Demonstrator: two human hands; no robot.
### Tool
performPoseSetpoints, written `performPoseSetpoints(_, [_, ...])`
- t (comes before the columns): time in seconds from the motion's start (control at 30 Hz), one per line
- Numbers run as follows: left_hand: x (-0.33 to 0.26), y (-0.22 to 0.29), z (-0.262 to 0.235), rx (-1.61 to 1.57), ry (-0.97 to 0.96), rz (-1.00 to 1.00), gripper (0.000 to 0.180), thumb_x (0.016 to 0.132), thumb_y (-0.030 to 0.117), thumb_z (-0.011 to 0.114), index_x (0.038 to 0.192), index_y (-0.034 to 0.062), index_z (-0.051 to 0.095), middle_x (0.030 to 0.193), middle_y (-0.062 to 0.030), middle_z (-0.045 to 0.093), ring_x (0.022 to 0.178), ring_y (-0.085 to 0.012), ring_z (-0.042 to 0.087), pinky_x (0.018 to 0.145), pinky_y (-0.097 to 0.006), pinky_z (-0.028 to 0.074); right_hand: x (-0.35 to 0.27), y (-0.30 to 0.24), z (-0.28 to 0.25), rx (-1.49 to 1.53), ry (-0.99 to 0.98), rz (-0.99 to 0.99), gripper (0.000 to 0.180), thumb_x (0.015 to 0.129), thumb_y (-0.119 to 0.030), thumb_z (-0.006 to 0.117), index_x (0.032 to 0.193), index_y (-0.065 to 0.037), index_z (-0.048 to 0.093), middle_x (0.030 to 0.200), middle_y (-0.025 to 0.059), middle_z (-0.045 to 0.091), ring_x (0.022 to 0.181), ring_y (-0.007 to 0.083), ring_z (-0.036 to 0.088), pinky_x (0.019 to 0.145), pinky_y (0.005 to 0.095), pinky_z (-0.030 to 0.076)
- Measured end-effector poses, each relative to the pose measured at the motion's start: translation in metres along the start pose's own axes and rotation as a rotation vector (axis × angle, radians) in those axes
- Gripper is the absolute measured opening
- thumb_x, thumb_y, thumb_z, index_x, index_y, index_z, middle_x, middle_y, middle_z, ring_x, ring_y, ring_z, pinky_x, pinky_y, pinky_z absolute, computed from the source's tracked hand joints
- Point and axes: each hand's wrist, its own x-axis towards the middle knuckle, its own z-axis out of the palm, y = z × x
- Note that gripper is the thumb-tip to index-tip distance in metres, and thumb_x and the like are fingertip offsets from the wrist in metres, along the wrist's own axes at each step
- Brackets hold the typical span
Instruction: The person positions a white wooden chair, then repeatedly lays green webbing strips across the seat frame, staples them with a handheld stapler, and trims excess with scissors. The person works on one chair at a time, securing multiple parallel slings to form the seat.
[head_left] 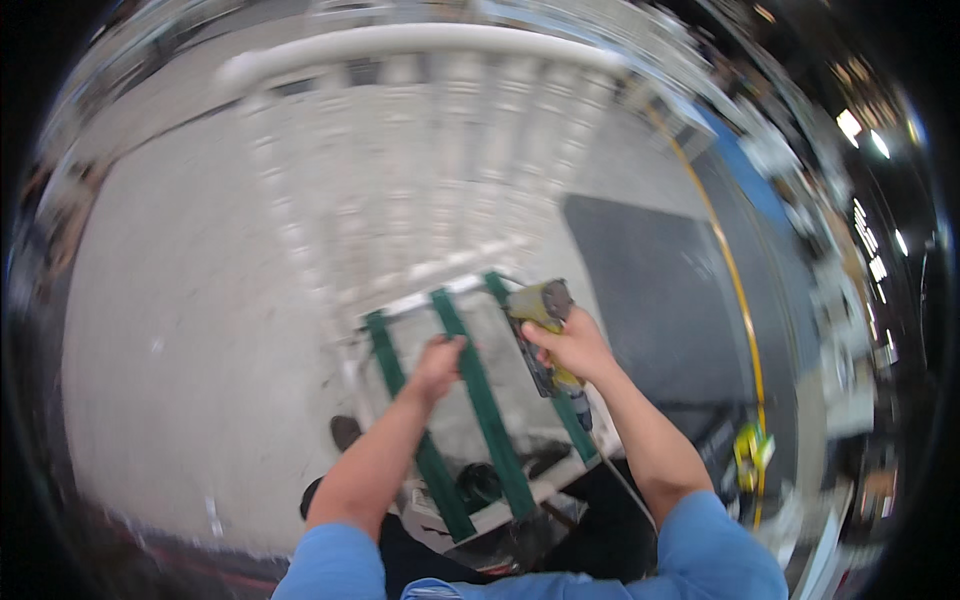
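1. Three green straps, left (383,345), middle (482,400) and right (497,287), span the seat opening of a white chair frame (555,480), directly in front of the person.
2. The strapping looks well along: all three run front to back, and none crosses them. What seems left is fastening, though whether either end of any strap is fixed cannot be told.
3. The left hand (438,366) is curled at the middle strap; whether it pinches the strap or only rests against it, I cannot tell.
4. The right hand (575,345) is wrapped round a yellow-green fastening gun (545,305), over the right strap. Whether the gun touches the frame is unclear.
5. A hose (625,480) runs past the right forearm; where it joins the gun is hard to make out.
6. The spindled chair back (420,42) is blurred; the left forearm hides part of the left strap.
7. Beyond lies pale floor (180,330), with a dark mat (650,300) to the right.
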Motion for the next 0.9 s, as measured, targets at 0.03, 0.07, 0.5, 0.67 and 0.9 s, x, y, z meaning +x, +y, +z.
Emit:
performPoseSetpoints(0.03, [-0.003,0.001,-0.001,0.008,-0.056,-0.050,0.027,0.108,0.018,0.058,0.126,-0.0013,0.060,0.117,-0.0162,0.071,0.101,-0.0289,0.070,0.085,-0.051,0.060,-0.025,-0.002,-0.024,-0.035,0.042,-0.051,0.030,0.096,-0.023,0.081,0.113,-0.002,0.070,0.086,0.0023,0.070,0.062,0.0105,0.060,0.055,0.0294,0.050])
performPoseSetpoints(0.07, [-0.006,-0.001,0.002,-0.073,-0.046,-0.081,0.032,0.109,0.018,0.057,0.134,-0.0018,0.055,0.121,-0.0178,0.071,0.102,-0.0324,0.070,0.090,-0.052,0.059,-0.048,-0.003,-0.050,-0.120,0.125,-0.015,0.031,0.097,-0.024,0.081,0.114,-0.002,0.070,0.086,0.0020,0.070,0.063,0.0104,0.061,0.056,0.0291,0.051])
performPoseSetpoints(0.5, [-0.155,-0.079,0.086,-0.229,0.105,-0.176,0.048,0.116,0.040,0.044,0.139,-0.0014,0.053,0.135,-0.0163,0.063,0.118,-0.0341,0.064,0.104,-0.054,0.056,-0.394,0.173,-0.316,0.470,0.982,0.311,0.039,0.099,-0.031,0.078,0.127,-0.007,0.066,0.104,0.0058,0.069,0.066,0.0191,0.064,0.056,0.0374,0.055])
performPoseSetpoints(0.67, [-0.243,-0.171,0.127,-0.246,0.197,-0.320,0.052,0.115,0.046,0.039,0.135,-0.0003,0.054,0.124,-0.0181,0.065,0.112,-0.0375,0.066,0.102,-0.057,0.056,-0.390,0.285,-0.357,0.706,0.914,0.445,0.042,0.099,-0.040,0.076,0.128,-0.011,0.067,0.111,0.0084,0.068,0.074,0.0273,0.067,0.058,0.0429,0.058])
performPoseSetpoints(0.9, [-0.263,-0.193,0.146,-0.174,0.183,-0.384,0.054,0.118,0.042,0.029,0.143,-0.0010,0.050,0.141,-0.0151,0.064,0.125,-0.0428,0.065,0.108,-0.060,0.053,-0.375,0.325,-0.369,0.183,1.008,0.634,0.079,0.082,-0.053,0.089,0.126,0.009,0.069,0.117,0.0232,0.074,0.095,0.0373,0.076,0.077,0.0508,0.062])
